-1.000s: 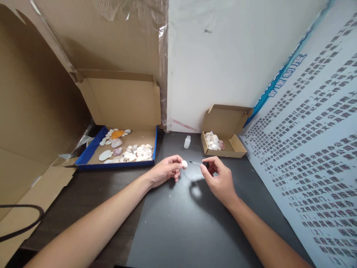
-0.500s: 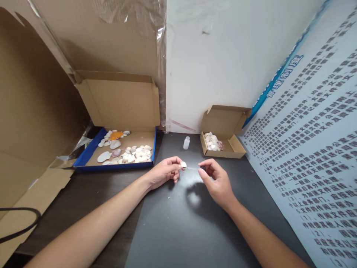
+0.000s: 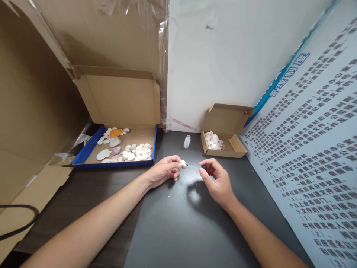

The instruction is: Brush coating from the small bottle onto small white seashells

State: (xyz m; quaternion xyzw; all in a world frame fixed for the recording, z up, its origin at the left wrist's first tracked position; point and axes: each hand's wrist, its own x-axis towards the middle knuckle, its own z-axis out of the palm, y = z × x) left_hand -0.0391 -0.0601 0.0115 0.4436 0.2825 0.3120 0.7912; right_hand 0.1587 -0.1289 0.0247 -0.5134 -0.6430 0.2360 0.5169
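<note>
A small white shell [image 3: 183,163] is pinched between the thumb and fingers of my left hand [image 3: 166,172]. To its right, my right hand [image 3: 216,179] grips a black cap [image 3: 204,167] with a thin, clear stem and a dark tip. That tip is beside the shell's right edge; whether they touch is too small to tell. Beyond my hands, a small translucent bottle [image 3: 187,142] stands upright and uncapped on the dark mat [image 3: 173,230].
At the left, a blue-edged box [image 3: 111,165] holds many white shells, some purplish ones and an orange piece. A smaller cardboard box [image 3: 224,153] with shells stands at the back right. A printed sheet [image 3: 320,156] slants along the right side.
The dark tip has shifted slightly up and right from the shell's lower edge to beside it. The view has moved a little; both hands keep their grips.
</note>
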